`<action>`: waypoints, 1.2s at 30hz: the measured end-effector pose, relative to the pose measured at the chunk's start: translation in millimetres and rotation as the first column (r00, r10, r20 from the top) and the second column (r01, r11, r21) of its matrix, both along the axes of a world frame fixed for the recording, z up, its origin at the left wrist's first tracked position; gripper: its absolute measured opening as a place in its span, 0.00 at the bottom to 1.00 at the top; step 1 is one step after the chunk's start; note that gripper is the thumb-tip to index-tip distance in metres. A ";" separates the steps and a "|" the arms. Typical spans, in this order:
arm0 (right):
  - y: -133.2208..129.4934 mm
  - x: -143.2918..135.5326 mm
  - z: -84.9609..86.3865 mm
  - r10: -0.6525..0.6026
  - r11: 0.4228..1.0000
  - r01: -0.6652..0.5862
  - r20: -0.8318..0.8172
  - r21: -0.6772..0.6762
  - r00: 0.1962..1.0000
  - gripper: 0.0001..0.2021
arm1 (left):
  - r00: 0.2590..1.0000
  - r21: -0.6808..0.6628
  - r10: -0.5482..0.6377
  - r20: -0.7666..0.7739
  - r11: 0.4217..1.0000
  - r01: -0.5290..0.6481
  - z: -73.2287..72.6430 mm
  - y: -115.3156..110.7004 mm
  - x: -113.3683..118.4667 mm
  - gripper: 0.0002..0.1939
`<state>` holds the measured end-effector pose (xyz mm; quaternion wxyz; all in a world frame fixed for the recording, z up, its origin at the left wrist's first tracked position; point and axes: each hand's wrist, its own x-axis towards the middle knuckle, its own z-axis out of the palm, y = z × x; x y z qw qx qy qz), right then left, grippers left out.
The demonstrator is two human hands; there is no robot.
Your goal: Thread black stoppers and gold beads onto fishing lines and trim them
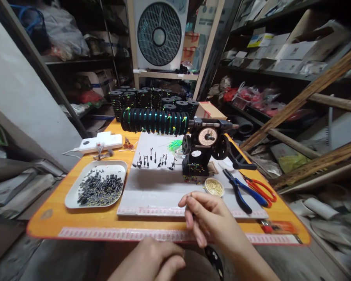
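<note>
My right hand (212, 212) is raised over the front edge of the table, thumb and index finger pinched together. Whatever they hold is too small to make out. Lower and to its left, my left hand (152, 259) is curled closed, and its fingers hide anything inside. Just beyond my right hand sits a small white dish (206, 190) of tiny gold beads (214, 186). Behind it stands a black hand-cranked winding machine (195, 160) carrying a row of black spools (155, 121) wound with blue-green line. Several small black pieces with prongs (146, 159) stand on the white board (152, 195).
A white tray (73, 191) of small black parts lies left. Black-and-blue pliers (242, 189) and red-handled scissors (261, 187) lie right. Stacked black spools (128, 99) fill the back, before a box fan (159, 35). A power strip (105, 142) sits at back left.
</note>
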<state>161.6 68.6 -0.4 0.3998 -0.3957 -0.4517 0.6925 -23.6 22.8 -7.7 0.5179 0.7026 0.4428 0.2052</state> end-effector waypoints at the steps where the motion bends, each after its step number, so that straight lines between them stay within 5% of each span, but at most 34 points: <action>1: -0.1 1.4 -0.5 -0.007 1.000 0.007 0.027 0.016 1.000 0.20 | 1.000 0.010 -0.006 -0.011 1.000 0.006 10.5 9.1 -2.1 0.13; 5: -0.7 4.9 1.2 -0.076 0.991 0.062 0.125 0.114 0.989 0.19 | 0.937 0.158 0.301 0.176 0.931 -0.329 45.7 62.2 4.5 0.14; 9: -1.7 4.9 0.0 -0.130 0.978 0.100 0.157 0.184 0.979 0.18 | 0.885 0.208 0.357 0.301 0.881 -0.426 56.9 116.8 25.6 0.22; 13: -0.9 8.5 -6.0 -0.124 0.983 0.110 0.096 0.146 0.988 0.19 | 0.863 0.229 0.370 0.345 0.858 -0.460 55.8 137.1 36.4 0.17; 22: 3.7 14.8 -5.0 -0.104 0.993 0.091 -0.201 -0.075 0.974 0.20 | 0.729 0.205 0.299 0.616 0.833 -0.514 54.1 97.9 21.2 0.08; 27: -3.4 15.0 5.4 -0.115 0.978 0.039 -0.369 -0.206 0.922 0.16 | 0.609 -0.168 0.297 0.736 0.951 -0.261 49.2 63.8 20.8 0.09; 31: -10.6 11.2 9.2 -0.098 0.960 -0.045 -0.484 -0.275 0.869 0.15 | 0.534 -0.476 0.443 0.720 0.875 -0.085 43.6 45.0 21.5 0.09; 36: -16.2 5.3 11.5 -0.050 0.949 -0.154 -0.615 -0.275 0.787 0.14 | 0.522 -0.507 0.465 0.715 0.859 -0.071 37.6 35.1 18.6 0.08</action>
